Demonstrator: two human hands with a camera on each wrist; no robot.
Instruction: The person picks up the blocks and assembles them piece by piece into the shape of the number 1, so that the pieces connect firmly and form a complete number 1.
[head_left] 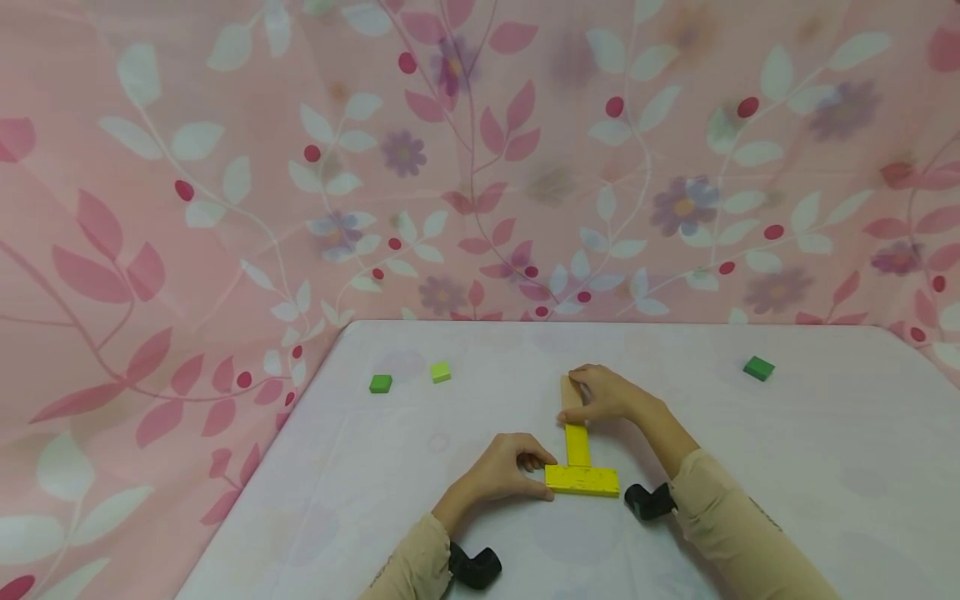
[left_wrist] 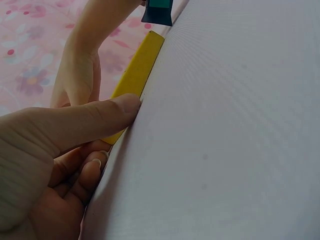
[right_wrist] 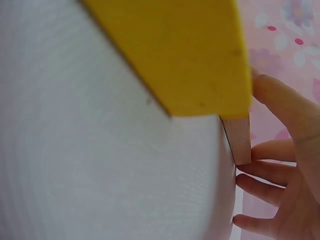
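On the white tabletop (head_left: 337,467), the left hand (head_left: 498,471) pinches a crosswise yellow block (head_left: 581,481), the right hand (head_left: 611,396) holds a wooden block (head_left: 572,398), a yellow strip (head_left: 577,446) lies between their fingers, and a green block (head_left: 380,384) and lime block (head_left: 440,372) rest well left of the right fingers, a dark green block (head_left: 759,368) well right.

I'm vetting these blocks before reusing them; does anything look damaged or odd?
The front yellow block, by the left hand, looks worn: dark specks mar its upper face, while the rear yellow block looks cleaner. Chips or dirt, I cannot tell. Nothing else stands out.
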